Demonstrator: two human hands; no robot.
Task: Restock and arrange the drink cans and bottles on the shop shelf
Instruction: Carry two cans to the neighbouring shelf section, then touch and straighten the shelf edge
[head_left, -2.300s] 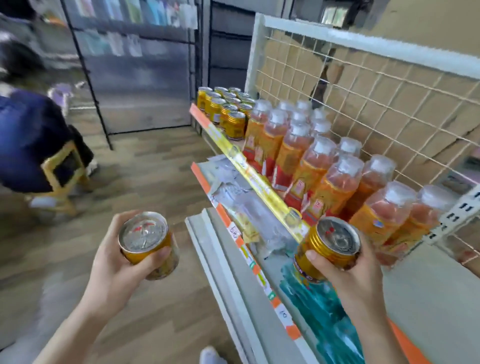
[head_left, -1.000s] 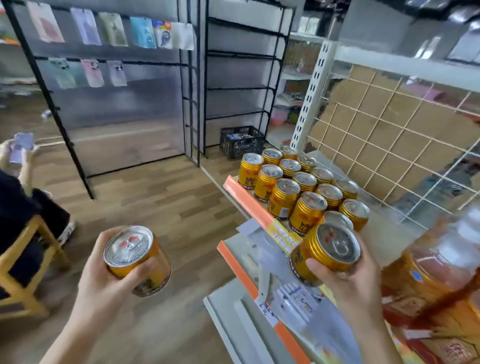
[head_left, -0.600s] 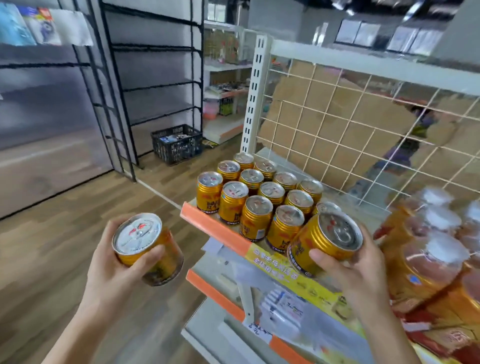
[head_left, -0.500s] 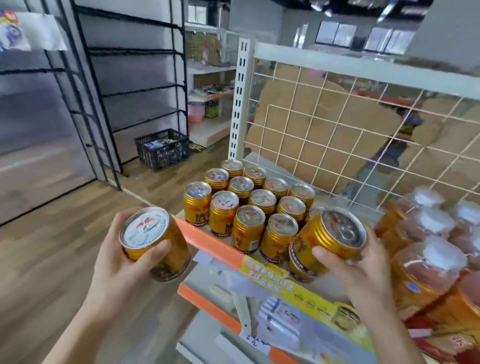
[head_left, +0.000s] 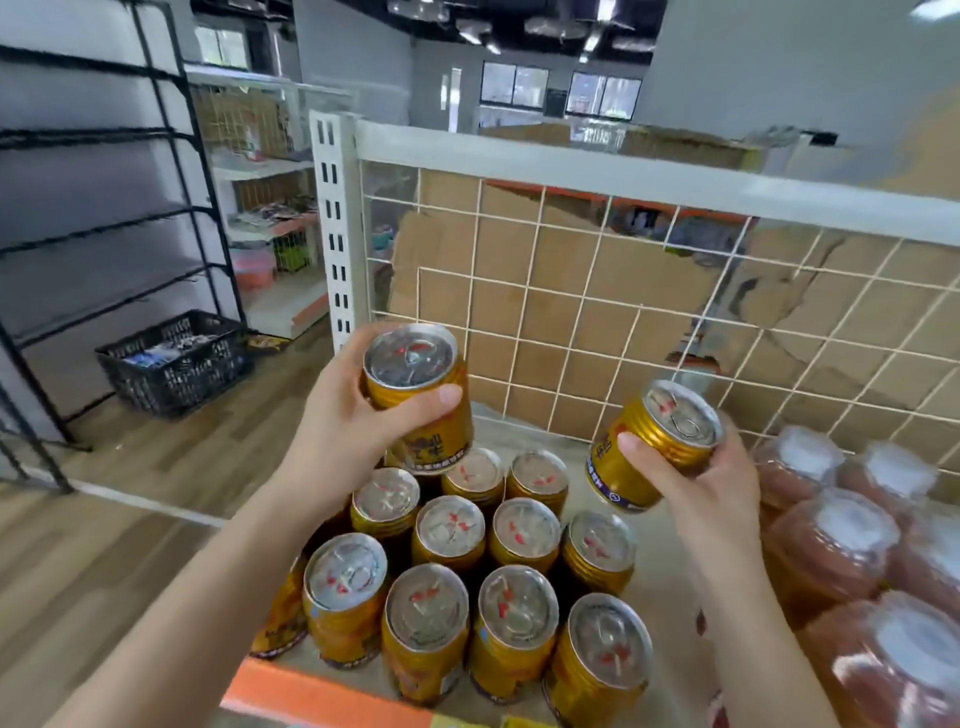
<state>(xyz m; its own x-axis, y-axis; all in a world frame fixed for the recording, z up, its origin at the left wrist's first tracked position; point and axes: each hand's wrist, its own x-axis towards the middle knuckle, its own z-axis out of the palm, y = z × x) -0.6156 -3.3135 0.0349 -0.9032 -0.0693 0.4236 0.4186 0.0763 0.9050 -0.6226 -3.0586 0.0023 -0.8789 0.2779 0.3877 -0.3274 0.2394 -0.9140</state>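
The left hand (head_left: 343, 436) has carried its gold metal drink can (head_left: 421, 395) from out over the wooden floor (head_left: 130, 519) to above the back-left corner of the block of matching gold cans (head_left: 452, 535) standing on the grey shop shelf (head_left: 670, 561), its fingers (head_left: 415, 415) wrapped round the can's side; the right hand (head_left: 711, 483) has moved the second gold can (head_left: 652, 447), tilted, further back, over bare shelf between the block and the white-capped orange drink bottles (head_left: 831, 540), thumb and fingers curled round it. The white wire grid back panel (head_left: 571, 312) is now close behind both held cans.
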